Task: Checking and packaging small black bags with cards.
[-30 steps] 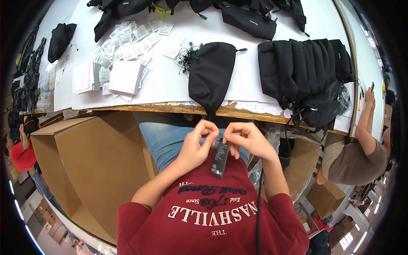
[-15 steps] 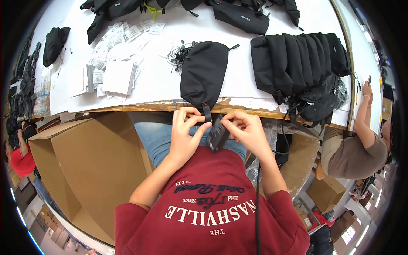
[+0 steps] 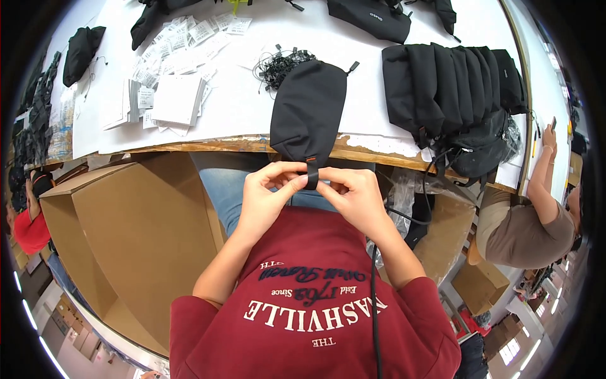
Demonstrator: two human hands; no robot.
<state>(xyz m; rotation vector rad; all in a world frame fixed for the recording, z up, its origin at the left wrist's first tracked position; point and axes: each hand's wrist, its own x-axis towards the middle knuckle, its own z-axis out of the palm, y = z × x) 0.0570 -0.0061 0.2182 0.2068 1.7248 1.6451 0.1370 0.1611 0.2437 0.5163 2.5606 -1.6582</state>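
A black fabric bag (image 3: 309, 110) lies on the white tabletop with its lower end over the table's edge toward me. From that end a short black strap (image 3: 312, 174) with a bit of orange at its base hangs toward my lap. My left hand (image 3: 268, 189) pinches the strap from the left, thumb and fingers pressed together. From the right, my right hand (image 3: 353, 196) pinches the same strap near its lower end, the fingertips of both hands almost meeting. Whether something small is also between the fingers is hidden.
Black tag strings (image 3: 278, 68) lie heaped beside the bag. White cards (image 3: 177, 100) are stacked to the left. A row of black bags (image 3: 442, 85) stands at the right. Below the table are an opened carton (image 3: 139, 246) and a black cord (image 3: 375, 303). A co-worker (image 3: 527, 221) sits at right.
The dark oblong piece that hung by my right hand is out of sight. My right hand has moved left to the strap, and both hands now meet at it.
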